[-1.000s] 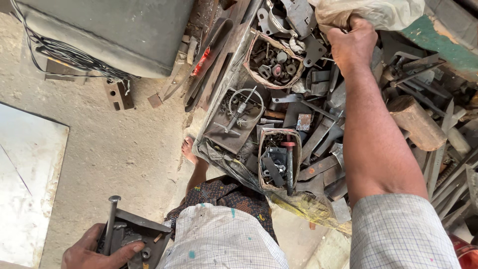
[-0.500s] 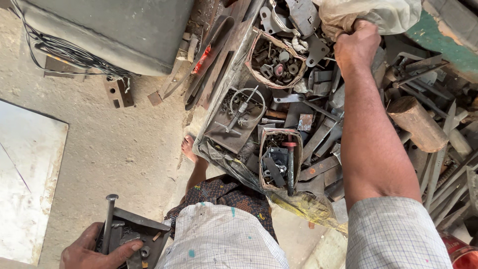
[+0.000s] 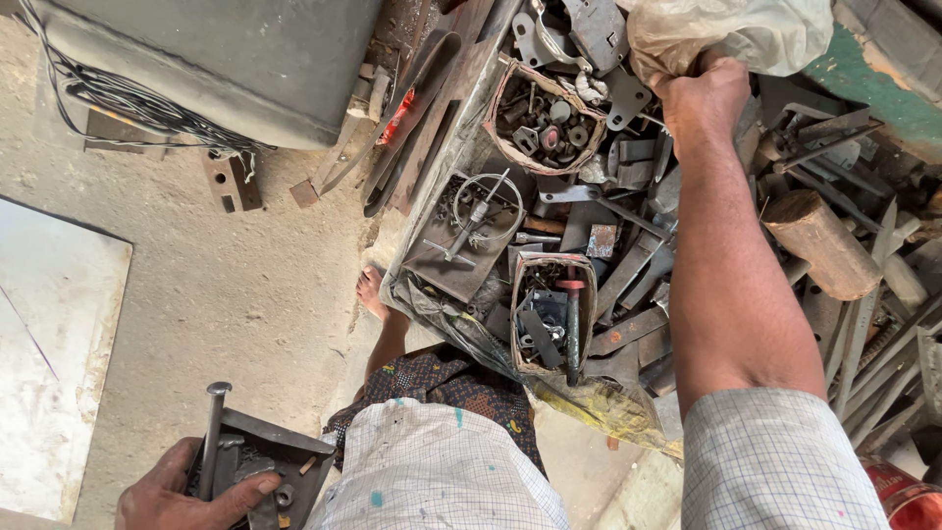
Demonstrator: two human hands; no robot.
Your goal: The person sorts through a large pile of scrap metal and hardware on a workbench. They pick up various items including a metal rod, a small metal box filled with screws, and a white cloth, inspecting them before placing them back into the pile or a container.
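**Both hands full at the scrap pile**

We see the right hand [image 3: 705, 98] stretched to the far side of the scene, its fingers closed on the neck of a pale crumpled plastic bag [image 3: 731, 34] that sits at the top edge above the heap. The left hand [image 3: 191, 491] is near, at the bottom left, gripping a dark metal bracket [image 3: 260, 461] with its thumb laid across the part; an upright bolt [image 3: 211, 432] with a round head stands at the bracket's left end.

Under the right forearm lies a bench [image 3: 446, 186] crowded with metal scrap. A small carton of nuts and washers [image 3: 545, 118] sits just left of the right hand, and a second carton [image 3: 551, 309] with a red-capped tool stands nearer, beside a flat plate with a wire ring [image 3: 471, 231]. A wooden mallet head [image 3: 819, 245] lies to the right among steel strips. A bare foot [image 3: 373, 294] rests on the concrete floor [image 3: 216, 294], with a grey box [image 3: 216, 59] trailing wires at the far left.
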